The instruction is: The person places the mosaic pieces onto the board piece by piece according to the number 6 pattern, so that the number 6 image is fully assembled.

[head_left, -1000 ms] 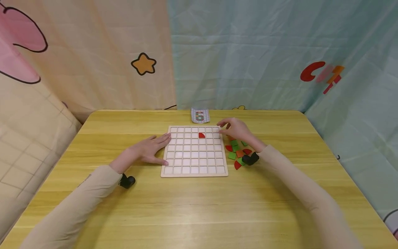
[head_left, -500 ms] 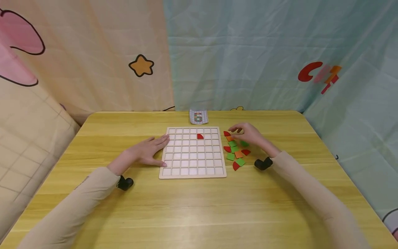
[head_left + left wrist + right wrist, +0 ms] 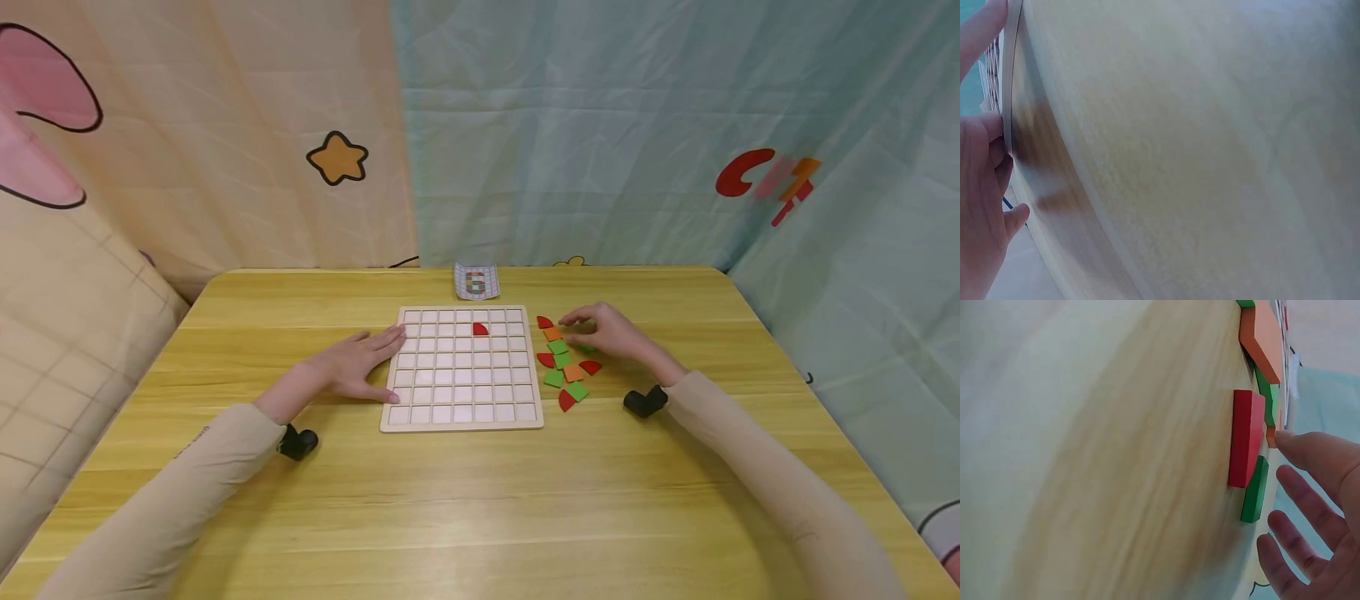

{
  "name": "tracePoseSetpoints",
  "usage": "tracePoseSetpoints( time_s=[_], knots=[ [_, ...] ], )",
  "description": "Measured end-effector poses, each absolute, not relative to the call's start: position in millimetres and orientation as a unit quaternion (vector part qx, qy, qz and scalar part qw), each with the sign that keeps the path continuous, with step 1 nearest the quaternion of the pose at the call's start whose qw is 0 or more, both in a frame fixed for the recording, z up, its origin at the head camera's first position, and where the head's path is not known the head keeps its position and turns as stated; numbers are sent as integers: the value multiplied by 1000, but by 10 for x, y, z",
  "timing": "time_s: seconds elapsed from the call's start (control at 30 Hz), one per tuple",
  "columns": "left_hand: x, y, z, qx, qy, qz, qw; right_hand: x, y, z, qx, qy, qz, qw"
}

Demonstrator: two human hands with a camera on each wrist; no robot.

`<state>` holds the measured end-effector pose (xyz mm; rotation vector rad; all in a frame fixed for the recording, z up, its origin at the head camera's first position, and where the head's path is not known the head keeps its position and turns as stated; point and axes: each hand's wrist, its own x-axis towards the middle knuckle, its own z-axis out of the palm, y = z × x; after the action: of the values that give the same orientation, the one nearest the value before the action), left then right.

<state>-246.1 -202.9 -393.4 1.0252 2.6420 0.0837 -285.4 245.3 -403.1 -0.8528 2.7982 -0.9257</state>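
Left sleeve (image 3: 172, 492): lettering too small to be read. Left hand (image 3: 356, 364): spread flat against left edge of board (image 3: 464, 377). Board: placed toward far edge of table (image 3: 450, 517), one red piece (image 3: 480, 329) inset. Card (image 3: 476, 282): 6-like figure printed. Tiles (image 3: 561, 361): scattered off board's right edge. Right hand (image 3: 611, 329): held beside tiles, grip narrow, unclosed.

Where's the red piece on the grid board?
Head view: the red piece sits on the grid board, right of centre, second row from top, fifth cell from left, below the printed card.

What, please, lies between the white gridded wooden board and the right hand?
Loose tiles, including a red quarter-circle and an orange square, lie between board and right hand in the head view.
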Motion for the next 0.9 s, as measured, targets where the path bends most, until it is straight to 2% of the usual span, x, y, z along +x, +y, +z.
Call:
tracePoseSetpoints(
  time_s=[0.53, 0.9],
  knots=[
    [-2466, -2038, -3943, 355, 921, 21, 158, -2960, 2352, -4049, -308, 898, -307, 70],
    [-2465, -2035, -3944, 359, 921, 19, 154, -2952, 2358, -4051, -295, 908, -291, 62]
  ],
)
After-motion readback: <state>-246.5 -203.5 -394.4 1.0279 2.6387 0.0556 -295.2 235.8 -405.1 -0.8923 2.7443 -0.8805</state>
